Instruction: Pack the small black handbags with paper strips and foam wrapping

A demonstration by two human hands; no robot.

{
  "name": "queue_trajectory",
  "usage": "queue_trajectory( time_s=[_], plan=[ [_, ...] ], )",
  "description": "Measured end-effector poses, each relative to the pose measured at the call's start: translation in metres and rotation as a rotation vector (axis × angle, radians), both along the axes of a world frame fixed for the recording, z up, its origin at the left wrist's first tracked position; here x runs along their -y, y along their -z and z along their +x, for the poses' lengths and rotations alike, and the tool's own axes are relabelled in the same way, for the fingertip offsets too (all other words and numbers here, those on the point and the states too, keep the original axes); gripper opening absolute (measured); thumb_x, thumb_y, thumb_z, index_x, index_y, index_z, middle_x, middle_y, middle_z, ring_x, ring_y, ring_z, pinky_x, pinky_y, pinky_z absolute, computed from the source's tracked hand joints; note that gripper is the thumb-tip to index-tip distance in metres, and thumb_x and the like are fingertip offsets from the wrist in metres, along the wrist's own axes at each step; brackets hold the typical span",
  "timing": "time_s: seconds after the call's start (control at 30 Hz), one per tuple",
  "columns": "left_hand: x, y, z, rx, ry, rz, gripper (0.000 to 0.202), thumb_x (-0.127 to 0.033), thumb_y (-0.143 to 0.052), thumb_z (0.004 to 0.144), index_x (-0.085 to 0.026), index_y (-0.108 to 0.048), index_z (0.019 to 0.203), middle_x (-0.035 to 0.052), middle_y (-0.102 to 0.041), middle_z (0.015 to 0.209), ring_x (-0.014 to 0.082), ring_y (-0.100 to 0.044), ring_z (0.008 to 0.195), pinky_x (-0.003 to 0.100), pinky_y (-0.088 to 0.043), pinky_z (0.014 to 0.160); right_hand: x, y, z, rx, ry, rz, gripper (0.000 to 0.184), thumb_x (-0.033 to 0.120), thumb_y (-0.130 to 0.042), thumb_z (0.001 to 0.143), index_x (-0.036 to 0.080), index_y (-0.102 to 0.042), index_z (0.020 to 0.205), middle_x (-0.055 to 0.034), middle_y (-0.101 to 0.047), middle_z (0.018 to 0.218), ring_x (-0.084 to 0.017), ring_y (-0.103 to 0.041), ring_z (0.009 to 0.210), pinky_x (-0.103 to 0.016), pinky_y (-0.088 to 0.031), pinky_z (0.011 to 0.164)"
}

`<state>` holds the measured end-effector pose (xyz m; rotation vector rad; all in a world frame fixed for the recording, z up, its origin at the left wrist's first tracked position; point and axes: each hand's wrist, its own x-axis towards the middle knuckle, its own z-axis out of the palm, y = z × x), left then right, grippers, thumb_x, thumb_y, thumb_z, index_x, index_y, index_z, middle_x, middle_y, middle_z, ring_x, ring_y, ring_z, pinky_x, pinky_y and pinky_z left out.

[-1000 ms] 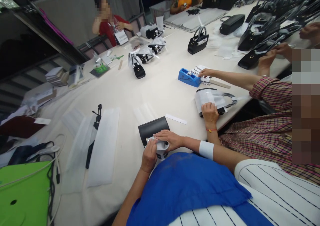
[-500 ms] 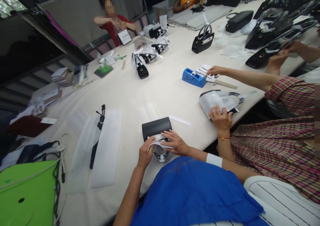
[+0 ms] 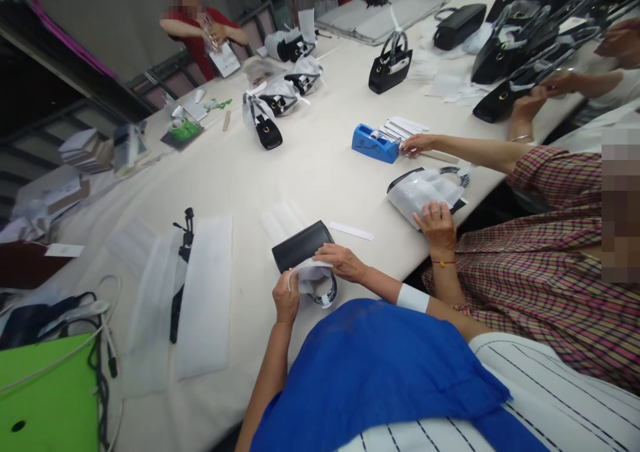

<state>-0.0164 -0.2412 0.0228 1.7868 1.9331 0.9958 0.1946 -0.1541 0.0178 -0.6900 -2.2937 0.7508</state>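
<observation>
Well, both hands (image 3: 286, 297) (image 3: 346, 264) (slightly apart) hold white wrapping (image 3: 309, 269).

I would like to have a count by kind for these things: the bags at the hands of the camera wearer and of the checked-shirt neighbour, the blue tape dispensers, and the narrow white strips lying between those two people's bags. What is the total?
Bags: 2 (the wearer's black bag, the neighbour's wrapped bag)
Blue tape dispenser: 1
White strip: 1
Total: 4
</observation>
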Motion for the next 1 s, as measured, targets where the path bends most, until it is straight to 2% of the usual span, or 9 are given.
queue_trajectory(
  time_s=[0.1,0.2,0.27,0.37,0.53,0.67,0.83,0.9,1.0],
  plan=[
    [-0.002,-0.001,-0.002,0.076,-0.018,0.02,0.025,-0.033,-0.047,0.09,-0.019,-0.065,0.099,0.0068,-0.068,0.096,0.0185,-0.063,0.093,0.035,-0.05,0.089,-0.011,-0.007,-0.003,0.02,0.022,-0.087,0.033,0.038,-0.039,0.096,0.022,-0.066,0.108,-0.007,-0.065,0.097,-0.018,-0.056,0.093,-0.031,-0.045,0.087],
    [-0.005,0.0,-0.001,0.107,-0.07,0.075,0.023,-0.034,-0.051,0.088,-0.019,-0.065,0.098,0.0079,-0.064,0.106,0.0187,-0.06,0.101,0.036,-0.046,0.095,-0.019,-0.008,-0.007,0.008,0.106,-0.153,0.037,0.042,-0.04,0.095,0.02,-0.07,0.089,-0.0056,-0.063,0.082,-0.017,-0.053,0.082,-0.03,-0.043,0.079],
    [-0.007,0.002,-0.001,0.103,-0.116,0.091,0.024,-0.034,-0.049,0.088,-0.018,-0.064,0.099,0.0078,-0.063,0.106,0.0186,-0.059,0.103,0.036,-0.045,0.096,-0.022,-0.007,-0.008,-0.023,0.149,-0.206,0.039,0.042,-0.042,0.095,0.019,-0.068,0.078,-0.0044,-0.061,0.077,-0.016,-0.051,0.079,-0.029,-0.042,0.076],
    [-0.013,0.003,0.0,0.064,-0.163,0.048,0.027,-0.034,-0.043,0.09,-0.019,-0.064,0.099,0.0068,-0.065,0.1,0.0184,-0.059,0.099,0.035,-0.046,0.093,-0.022,-0.006,-0.01,-0.083,0.191,-0.282,0.038,0.043,-0.046,0.093,0.018,-0.066,0.073,-0.0032,-0.06,0.077,-0.015,-0.052,0.078,-0.028,-0.042,0.075],
    [-0.033,-0.004,0.003,-0.127,-0.189,-0.114,0.033,-0.037,-0.039,0.09,-0.019,-0.065,0.082,0.0068,-0.064,0.085,0.0201,-0.058,0.086,0.034,-0.046,0.081,-0.013,-0.002,-0.015,-0.102,0.31,-0.316,0.037,0.044,-0.049,0.091,0.019,-0.066,0.071,-0.0033,-0.062,0.077,-0.016,-0.055,0.078,-0.028,-0.044,0.074],
    [-0.046,-0.011,0.01,-0.29,-0.237,-0.17,0.036,-0.039,-0.039,0.09,-0.018,-0.062,0.072,0.0084,-0.061,0.078,0.0221,-0.056,0.081,0.035,-0.044,0.075,-0.007,0.003,-0.024,-0.061,0.431,-0.218,0.034,0.041,-0.048,0.092,0.019,-0.066,0.074,-0.005,-0.064,0.078,-0.017,-0.056,0.08,-0.03,-0.044,0.079],
    [-0.045,-0.011,0.017,-0.419,-0.288,-0.165,0.038,-0.04,-0.037,0.091,-0.017,-0.061,0.074,0.0093,-0.059,0.08,0.0223,-0.055,0.081,0.034,-0.043,0.072,-0.008,0.006,-0.033,0.039,0.494,-0.087,0.035,0.041,-0.047,0.093,0.019,-0.063,0.071,-0.0063,-0.06,0.073,-0.018,-0.054,0.077,-0.03,-0.043,0.079],
    [-0.044,-0.008,0.017,-0.462,-0.334,-0.165,0.039,-0.041,-0.036,0.092,-0.016,-0.062,0.078,0.0089,-0.058,0.083,0.0205,-0.055,0.077,0.032,-0.042,0.067,-0.008,0.007,-0.034,0.046,0.531,-0.081,0.031,0.04,-0.047,0.093,0.019,-0.064,0.077,-0.0068,-0.061,0.078,-0.018,-0.055,0.079,-0.03,-0.043,0.078],
    [-0.045,-0.004,0.016,-0.502,-0.377,-0.195,0.043,-0.042,-0.033,0.093,-0.015,-0.063,0.078,0.0082,-0.058,0.084,0.0172,-0.054,0.068,0.029,-0.038,0.059,-0.008,0.009,-0.035,0.005,0.583,-0.123,0.022,0.036,-0.05,0.092,0.019,-0.063,0.097,-0.0069,-0.062,0.092,-0.018,-0.057,0.084,-0.029,-0.045,0.078]
  ],
)
